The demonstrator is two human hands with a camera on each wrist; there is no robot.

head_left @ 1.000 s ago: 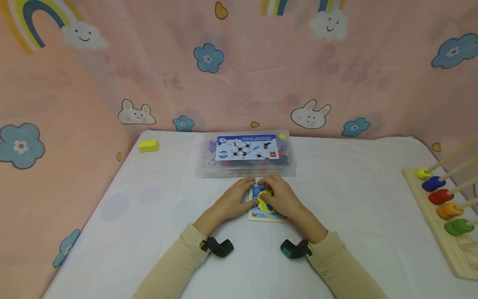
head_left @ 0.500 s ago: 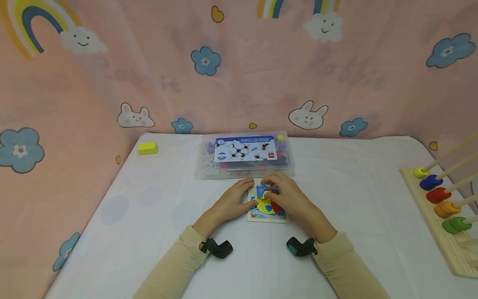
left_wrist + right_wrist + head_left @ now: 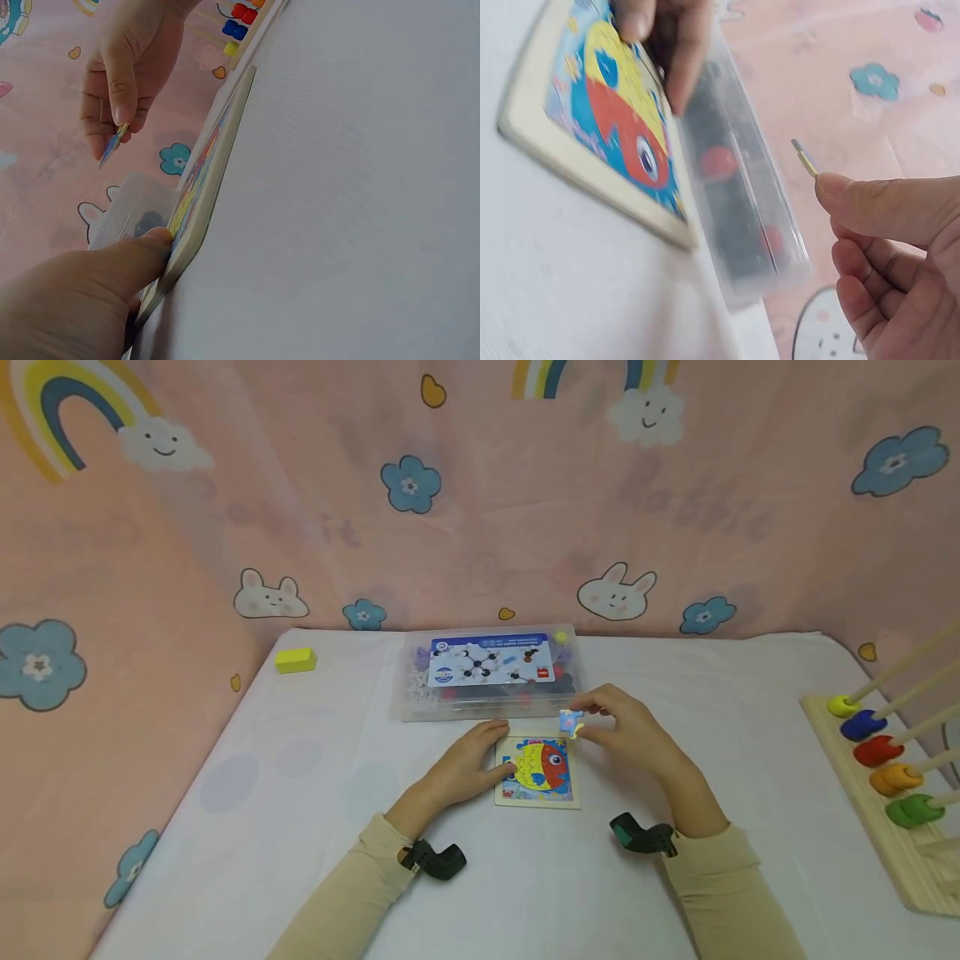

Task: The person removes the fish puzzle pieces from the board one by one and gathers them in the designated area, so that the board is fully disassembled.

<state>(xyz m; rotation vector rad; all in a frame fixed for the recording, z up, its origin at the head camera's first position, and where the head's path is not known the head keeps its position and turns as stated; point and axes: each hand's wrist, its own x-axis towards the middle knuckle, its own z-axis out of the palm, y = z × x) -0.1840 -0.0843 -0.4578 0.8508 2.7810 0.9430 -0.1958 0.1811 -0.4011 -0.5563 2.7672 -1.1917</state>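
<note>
A square wooden jigsaw puzzle [image 3: 540, 767] with a yellow and red fish on blue lies on the white table. My left hand [image 3: 468, 760] holds it at its left side, thumb over the face and fingers along the edge. A pale patch shows in the picture's upper left, near those fingers. In my right hand [image 3: 626, 727], thumb and fingertips pinch a small blue and yellow puzzle piece [image 3: 571, 722], raised beyond the puzzle's upper right corner. The right wrist view shows that piece [image 3: 805, 158] edge-on at the thumb tip.
Behind the puzzle lies a clear plastic case [image 3: 491, 702] of molecule-model parts. A yellow block [image 3: 296, 660] sits at the far left. At the right edge stands a wooden bead rack [image 3: 862, 802] with coloured beads on slanted pegs. Pink patterned cloth [image 3: 480, 527] hangs behind.
My right hand has lifted the puzzle piece off the board and moved away to the right, uncovering the fish's red head. The left hand has stayed at the puzzle's left side.
</note>
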